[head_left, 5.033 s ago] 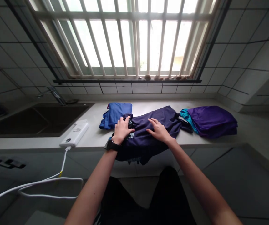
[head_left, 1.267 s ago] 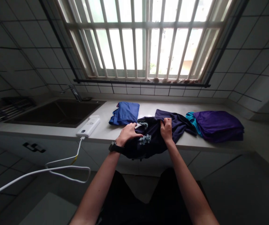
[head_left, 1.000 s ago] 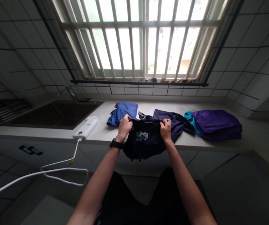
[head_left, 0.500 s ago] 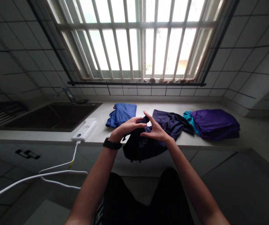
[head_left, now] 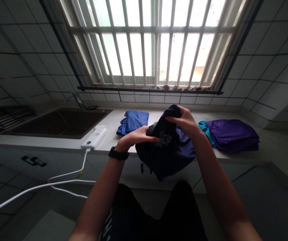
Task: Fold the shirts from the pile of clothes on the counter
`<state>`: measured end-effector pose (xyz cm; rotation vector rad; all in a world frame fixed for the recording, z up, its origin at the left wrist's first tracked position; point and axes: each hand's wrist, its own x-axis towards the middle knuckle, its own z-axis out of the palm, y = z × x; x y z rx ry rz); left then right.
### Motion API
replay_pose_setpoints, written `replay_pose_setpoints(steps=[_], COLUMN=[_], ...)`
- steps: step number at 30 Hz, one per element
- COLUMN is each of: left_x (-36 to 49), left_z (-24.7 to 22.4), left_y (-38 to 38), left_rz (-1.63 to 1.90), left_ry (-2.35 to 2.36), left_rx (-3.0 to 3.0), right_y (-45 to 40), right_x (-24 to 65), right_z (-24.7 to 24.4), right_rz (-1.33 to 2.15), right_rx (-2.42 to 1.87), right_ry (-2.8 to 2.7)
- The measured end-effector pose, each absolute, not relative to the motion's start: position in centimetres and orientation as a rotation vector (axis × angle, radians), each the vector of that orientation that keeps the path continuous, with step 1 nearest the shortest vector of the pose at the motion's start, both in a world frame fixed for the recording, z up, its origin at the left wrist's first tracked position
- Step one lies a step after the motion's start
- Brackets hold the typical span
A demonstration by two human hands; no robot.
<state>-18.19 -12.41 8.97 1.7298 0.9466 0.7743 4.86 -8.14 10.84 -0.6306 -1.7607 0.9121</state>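
Note:
A dark garment (head_left: 166,154), navy to black with a pale print, hangs bunched over the front edge of the counter. My left hand (head_left: 141,136) is closed on its left side, thumb on top of the cloth. Higher up and to the right, my right hand (head_left: 183,120) pinches a raised fold of the same garment. What kind of garment it is, I cannot tell. Just behind my left hand lies a folded blue cloth (head_left: 135,121). To the right of my right hand rests a folded purple garment (head_left: 234,134) with a turquoise part.
A dark sink (head_left: 53,125) with a tap (head_left: 79,101) is set into the white counter (head_left: 114,144) at left. Beside it lies a white power bank (head_left: 93,138), its white cable (head_left: 83,164) hanging down in front. A barred window is behind.
My right hand has moved up and right, lifting a fold of the dark garment. The cloth that lay spread on the counter is now gathered toward me. The view has shifted slightly.

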Motion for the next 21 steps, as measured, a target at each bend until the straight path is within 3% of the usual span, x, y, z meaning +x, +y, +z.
replay_pose_setpoints(steps=[3, 5, 12, 14, 18, 21], left_x=[-19.0, -20.1, -23.4, -23.4, -23.0, -22.8], left_z=[8.8, 9.2, 13.5, 14.3, 15.3, 16.1], left_y=[-12.3, -12.4, -14.0, -14.4, -15.6, -16.7], left_rz=[0.666, 0.776, 1.785, 1.801, 1.774, 1.776], left_ry=[0.954, 1.129, 2.007, 2.136, 2.226, 2.121], left_rx=[1.769, 1.778, 1.659, 1.660, 1.659, 1.548], right_y=[-8.1, -9.0, -12.7, -12.4, -11.8, -11.9], right_x=[5.6, 7.2, 14.0, 14.6, 14.8, 15.3], right_z=[12.0, 13.7, 19.3, 19.4, 18.8, 18.9], right_rz=[0.647, 0.539, 0.698, 0.666, 0.262, 0.456], right_rx=[-0.712, -0.751, -0.883, -0.898, -0.942, -0.975], right_ry=[-1.576, -1.645, -2.472, -2.453, -1.912, -1.988])
